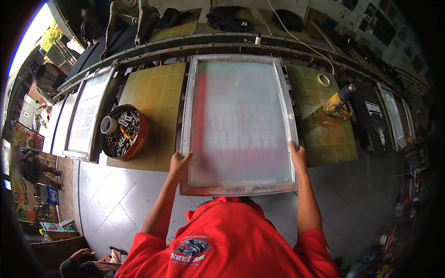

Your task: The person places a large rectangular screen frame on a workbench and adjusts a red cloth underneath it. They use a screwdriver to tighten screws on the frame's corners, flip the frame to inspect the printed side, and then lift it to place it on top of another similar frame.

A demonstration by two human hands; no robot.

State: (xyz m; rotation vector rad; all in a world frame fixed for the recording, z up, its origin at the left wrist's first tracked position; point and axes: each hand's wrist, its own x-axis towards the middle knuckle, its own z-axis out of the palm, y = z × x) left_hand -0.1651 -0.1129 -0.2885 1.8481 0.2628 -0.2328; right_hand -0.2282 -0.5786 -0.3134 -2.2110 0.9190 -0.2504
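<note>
A large screen printing frame (242, 191) with a metal border and pale translucent mesh lies in front of me, its near end toward my body. Faint blocky lettering shows through the mesh, and a red reflection runs along its left side. My left hand (180, 166) is closed on the frame's left edge near the bottom corner. On the opposite edge, slightly higher, my right hand (298, 156) grips the frame with its thumb on top. The fingers under the frame are hidden on both sides.
Left of the frame, a round tub (139, 147) of metal parts stands on a yellow-green board (155, 88). A yellow heat gun (334, 103) and a tape roll (323, 80) rest on the right board. Another screen frame (88, 118) is at left. A person's arms (139, 25) reach over the far table.
</note>
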